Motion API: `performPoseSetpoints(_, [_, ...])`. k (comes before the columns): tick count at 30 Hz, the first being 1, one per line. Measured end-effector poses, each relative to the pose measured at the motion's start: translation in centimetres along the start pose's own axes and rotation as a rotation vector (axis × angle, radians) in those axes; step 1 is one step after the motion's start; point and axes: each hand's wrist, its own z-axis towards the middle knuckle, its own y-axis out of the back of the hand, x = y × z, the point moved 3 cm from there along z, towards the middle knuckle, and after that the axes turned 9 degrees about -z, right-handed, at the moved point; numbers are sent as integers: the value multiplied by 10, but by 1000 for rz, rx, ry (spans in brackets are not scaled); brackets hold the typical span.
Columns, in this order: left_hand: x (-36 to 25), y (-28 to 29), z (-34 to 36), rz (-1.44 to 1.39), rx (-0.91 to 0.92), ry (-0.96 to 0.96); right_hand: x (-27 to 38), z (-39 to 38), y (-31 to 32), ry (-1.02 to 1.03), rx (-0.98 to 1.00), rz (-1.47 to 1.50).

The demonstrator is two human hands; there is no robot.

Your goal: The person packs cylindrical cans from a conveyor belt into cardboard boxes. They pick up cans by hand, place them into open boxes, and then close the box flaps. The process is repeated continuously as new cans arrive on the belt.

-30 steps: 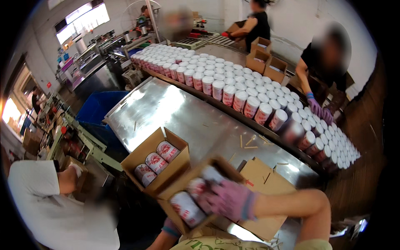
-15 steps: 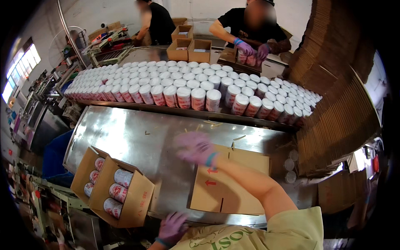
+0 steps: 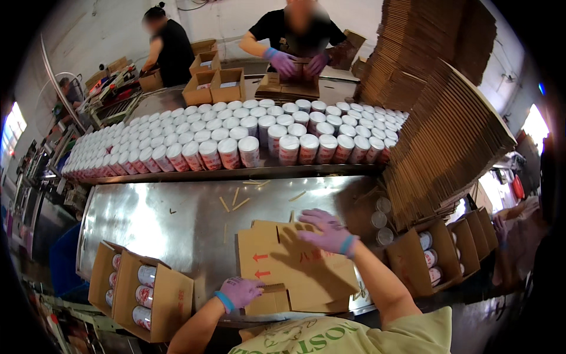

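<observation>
Broadly, steel table carries a flattened carton near its front edge. Right hand lies open, palm pressing the carton top; left hand pinches a bottom flap. Risk, as I judge it: carton skids on slick steel, flap creases or tears.

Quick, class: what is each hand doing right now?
Left hand: closed on a flap of the flattened cardboard box.
Right hand: open, flat on that box.
</observation>
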Motion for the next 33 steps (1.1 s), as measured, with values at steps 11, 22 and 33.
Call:
performPoseSetpoints(11, [-77,65,-44,-1083,-721,-393,35,-43,101,79,-220,1067])
performPoseSetpoints(22, [-59,56,11,-922,-762,-320,17,-23,55,-74,-231,920])
performPoseSetpoints(33, [-80,62,-2,-1100,-565,-207,52,-79,95,-41,123,641])
